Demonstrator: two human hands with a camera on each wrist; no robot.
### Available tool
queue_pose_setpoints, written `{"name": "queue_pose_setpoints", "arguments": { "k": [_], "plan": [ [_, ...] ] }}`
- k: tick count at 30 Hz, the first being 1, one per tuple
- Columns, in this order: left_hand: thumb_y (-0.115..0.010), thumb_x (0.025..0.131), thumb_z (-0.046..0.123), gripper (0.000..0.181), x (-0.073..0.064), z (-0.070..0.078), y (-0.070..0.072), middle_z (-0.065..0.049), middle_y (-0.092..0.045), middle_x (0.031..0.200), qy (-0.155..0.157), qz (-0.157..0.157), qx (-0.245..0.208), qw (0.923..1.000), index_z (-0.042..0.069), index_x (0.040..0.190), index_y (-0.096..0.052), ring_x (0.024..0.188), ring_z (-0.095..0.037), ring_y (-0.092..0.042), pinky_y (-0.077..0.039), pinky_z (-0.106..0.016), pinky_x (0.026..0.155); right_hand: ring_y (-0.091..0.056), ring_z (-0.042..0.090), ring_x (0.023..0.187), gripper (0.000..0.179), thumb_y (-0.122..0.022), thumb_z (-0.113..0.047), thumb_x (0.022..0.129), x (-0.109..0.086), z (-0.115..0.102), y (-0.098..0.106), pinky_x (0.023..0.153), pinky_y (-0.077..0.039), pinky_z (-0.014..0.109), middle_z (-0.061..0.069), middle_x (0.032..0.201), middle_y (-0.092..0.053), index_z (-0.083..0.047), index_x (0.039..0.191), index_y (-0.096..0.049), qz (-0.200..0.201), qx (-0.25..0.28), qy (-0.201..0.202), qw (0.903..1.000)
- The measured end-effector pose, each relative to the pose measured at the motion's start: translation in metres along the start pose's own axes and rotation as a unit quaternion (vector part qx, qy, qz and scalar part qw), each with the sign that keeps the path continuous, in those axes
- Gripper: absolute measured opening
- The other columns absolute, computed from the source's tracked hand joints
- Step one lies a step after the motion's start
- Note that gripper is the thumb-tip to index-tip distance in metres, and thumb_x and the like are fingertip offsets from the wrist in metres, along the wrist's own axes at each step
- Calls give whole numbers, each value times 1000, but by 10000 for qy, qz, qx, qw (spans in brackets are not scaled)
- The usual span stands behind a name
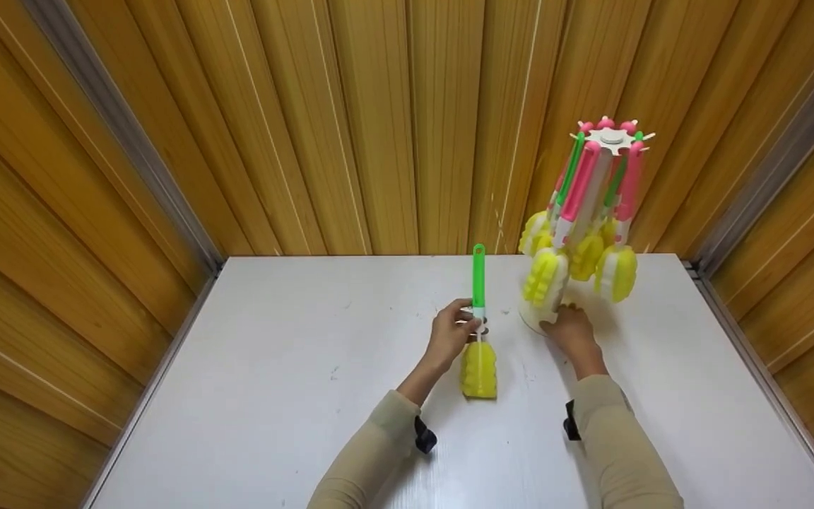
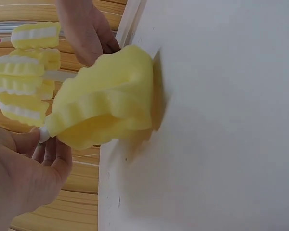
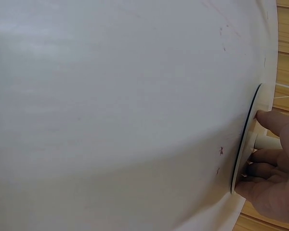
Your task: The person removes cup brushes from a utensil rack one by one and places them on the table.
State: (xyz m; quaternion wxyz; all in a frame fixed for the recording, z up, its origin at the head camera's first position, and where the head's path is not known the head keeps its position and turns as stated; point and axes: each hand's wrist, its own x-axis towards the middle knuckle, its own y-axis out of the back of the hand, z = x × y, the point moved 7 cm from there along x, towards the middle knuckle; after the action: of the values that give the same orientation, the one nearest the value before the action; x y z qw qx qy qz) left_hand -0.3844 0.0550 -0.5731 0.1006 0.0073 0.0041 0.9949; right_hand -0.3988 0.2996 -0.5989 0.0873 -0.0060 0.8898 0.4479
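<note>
My left hand (image 1: 449, 332) pinches the neck of a sponge bottle brush (image 1: 479, 371) between thumb and fingers. The brush has a green handle (image 1: 478, 276) pointing to the back wall, its yellow sponge head towards me. In the left wrist view the sponge (image 2: 106, 91) is close over the table, its shadow beside it. At the right stands a white rack (image 1: 610, 140) with pink- and green-handled brushes (image 1: 547, 277) hanging round it. My right hand (image 1: 571, 332) grips the rack's round base (image 3: 248, 134), thumb and fingers at its rim; the post rises between them.
The white table (image 1: 273, 396) bears small dark marks. Wood-patterned panels (image 1: 379, 127) stand along its back and sides, with the rack near the back right corner. A black strap (image 1: 425, 435) is on the left sleeve, another (image 1: 571, 420) on the right.
</note>
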Motion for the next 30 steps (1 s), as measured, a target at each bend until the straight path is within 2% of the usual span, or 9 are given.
{"name": "queue_pose_setpoints", "arguments": {
  "k": [4,7,15,23,30],
  "plan": [
    [-60,97,-7,35,4,-8,3,-11,-68,105,107,145,-70,9998,2,130,-61,85,-22,-74,-63,-32,73,-26,56,142,58,-56,-21,101,2,2,-1,117,-28,61,45,153,-23,20,140,-42,-21,3,-47,10000],
    [-60,97,-6,33,7,-12,5,-11,-66,108,193,275,50,9994,1,129,-61,85,-20,-73,-62,-31,73,-26,56,142,58,-56,-21,102,2,3,-1,117,-28,62,45,153,-23,20,140,-42,-9,35,-34,10000],
    [-60,98,-4,30,15,-21,7,-10,-65,111,453,287,426,9976,0,129,-60,87,-18,-73,-61,-29,76,-46,54,121,55,-59,-19,98,3,0,-1,105,-40,61,44,133,-46,23,131,-48,255,-164,157,9994],
    [-61,98,-4,28,23,-28,6,-9,-65,108,729,220,631,9951,0,125,-61,85,-19,-72,-61,-30,74,-49,49,121,54,-60,-20,100,3,0,-1,105,-42,59,42,135,-46,21,134,-48,212,-40,8,9998],
    [-64,97,0,25,26,-33,5,-7,-66,103,813,220,1002,9914,1,122,-63,86,-17,-64,-59,-30,75,-47,51,123,55,-60,-20,100,1,0,0,106,-41,60,42,136,-45,20,136,-47,204,-44,-7,9998]
  ]
}}
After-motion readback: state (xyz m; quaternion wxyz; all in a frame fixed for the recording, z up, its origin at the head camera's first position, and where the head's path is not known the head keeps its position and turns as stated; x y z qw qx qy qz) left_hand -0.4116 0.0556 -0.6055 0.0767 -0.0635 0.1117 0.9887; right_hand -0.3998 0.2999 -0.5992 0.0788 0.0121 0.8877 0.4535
